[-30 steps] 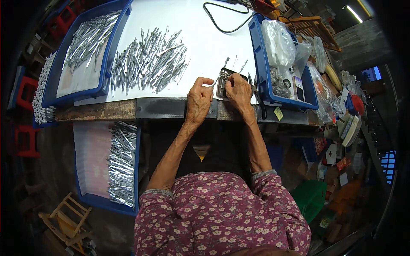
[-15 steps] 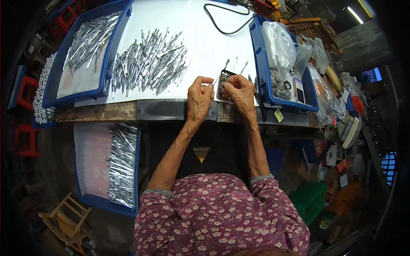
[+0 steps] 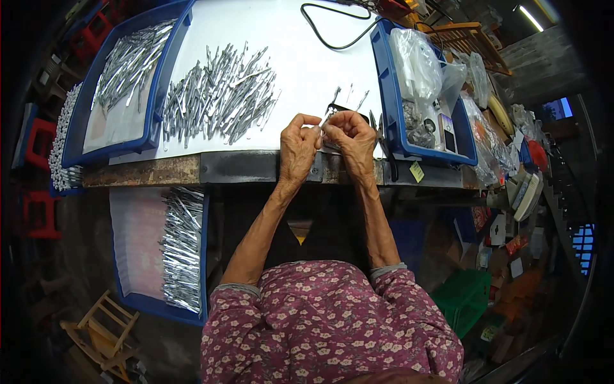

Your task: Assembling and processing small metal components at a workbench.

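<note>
Fingertips meeting at the front edge of the white tabletop (image 3: 307,70): my left hand (image 3: 298,148) and right hand (image 3: 352,142) are pinched together on one thin silvery metal piece (image 3: 327,119), held just above the table between them. It looks light, stiff and slick, so I'd say grip it near its middle, not the fine tip. Beyond my left hand lies a loose heap of the same silvery metal pieces (image 3: 220,96); a blue plastic tray of bags (image 3: 390,83) sits beside my right.
</note>
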The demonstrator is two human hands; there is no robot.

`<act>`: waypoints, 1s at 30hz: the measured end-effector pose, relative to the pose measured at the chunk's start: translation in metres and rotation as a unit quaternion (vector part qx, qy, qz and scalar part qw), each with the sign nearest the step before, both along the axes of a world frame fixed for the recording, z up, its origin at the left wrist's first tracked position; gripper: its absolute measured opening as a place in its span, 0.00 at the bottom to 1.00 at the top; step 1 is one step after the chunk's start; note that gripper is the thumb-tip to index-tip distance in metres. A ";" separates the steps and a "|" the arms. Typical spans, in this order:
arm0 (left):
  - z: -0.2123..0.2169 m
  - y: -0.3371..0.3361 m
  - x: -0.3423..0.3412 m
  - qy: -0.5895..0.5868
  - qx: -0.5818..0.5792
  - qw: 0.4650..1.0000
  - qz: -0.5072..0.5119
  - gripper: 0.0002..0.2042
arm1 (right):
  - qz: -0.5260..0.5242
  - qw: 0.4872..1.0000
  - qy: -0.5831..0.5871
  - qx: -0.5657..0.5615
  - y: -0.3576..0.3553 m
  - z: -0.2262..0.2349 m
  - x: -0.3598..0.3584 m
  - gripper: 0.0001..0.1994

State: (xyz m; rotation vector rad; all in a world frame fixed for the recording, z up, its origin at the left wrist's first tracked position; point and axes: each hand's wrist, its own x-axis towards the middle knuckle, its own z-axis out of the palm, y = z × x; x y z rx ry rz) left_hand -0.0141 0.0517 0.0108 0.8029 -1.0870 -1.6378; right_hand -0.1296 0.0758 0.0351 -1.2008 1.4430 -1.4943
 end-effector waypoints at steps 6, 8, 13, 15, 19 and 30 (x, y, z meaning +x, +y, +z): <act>-0.002 0.001 0.001 0.015 -0.018 1.000 0.008 0.08 | -0.003 1.000 -0.013 -0.025 -0.001 -0.006 0.001 0.07; -0.002 0.000 0.002 0.027 -0.012 1.000 -0.003 0.07 | -0.004 1.000 0.000 -0.029 -0.001 -0.007 0.001 0.08; 0.011 -0.002 0.013 0.104 0.074 0.990 -0.055 0.05 | -0.002 0.998 0.039 -0.057 -0.002 -0.005 -0.002 0.09; 0.011 -0.004 0.017 0.132 0.104 0.983 -0.076 0.05 | 0.026 0.999 -0.019 -0.044 -0.002 -0.003 -0.005 0.11; 0.011 -0.003 0.018 0.149 0.102 0.980 -0.088 0.07 | 0.060 0.993 -0.098 -0.028 -0.006 -0.004 -0.007 0.13; 0.005 0.007 -0.005 -0.112 -0.089 0.980 0.141 0.06 | 0.007 0.998 -0.056 -0.022 -0.007 -0.005 0.012 0.17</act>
